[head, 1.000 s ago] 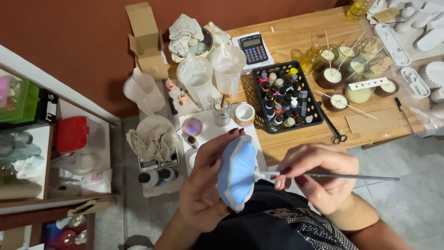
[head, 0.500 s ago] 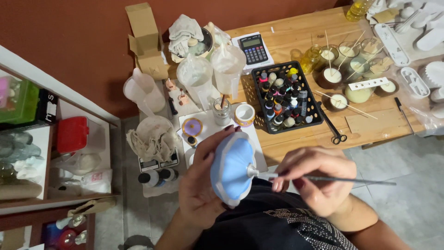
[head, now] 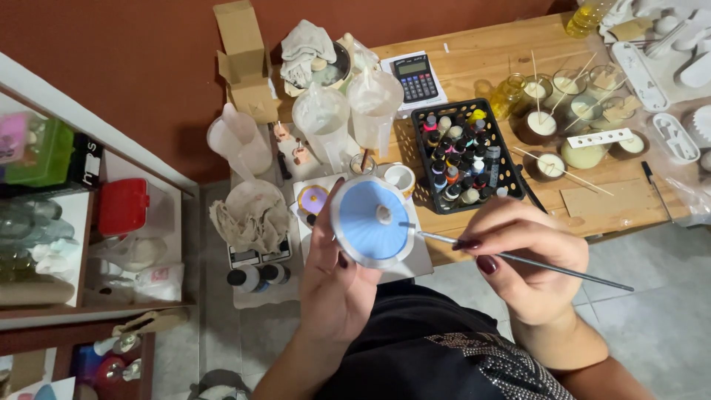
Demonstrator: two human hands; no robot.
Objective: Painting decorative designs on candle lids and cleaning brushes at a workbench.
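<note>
Pale blue, ribbed and round — a disc-shaped piece [head: 372, 220] with a small white hub at its middle, held up above the worktop [head: 474, 67] edge in the left hand [head: 335, 278], fingers wrapped behind its rim. Pinched in the right hand [head: 522, 259], just right of the disc: a thin brush [head: 518, 258], tip at the hub. Blue already over nearly the whole face; only the hub left white, so the painting looks close to finished. Beyond the disc, a black tray of small paint bottles [head: 463, 154]; further right, little bowls with sticks [head: 563, 111] — left of the disc, a crumpled cloth [head: 250, 221].
</note>
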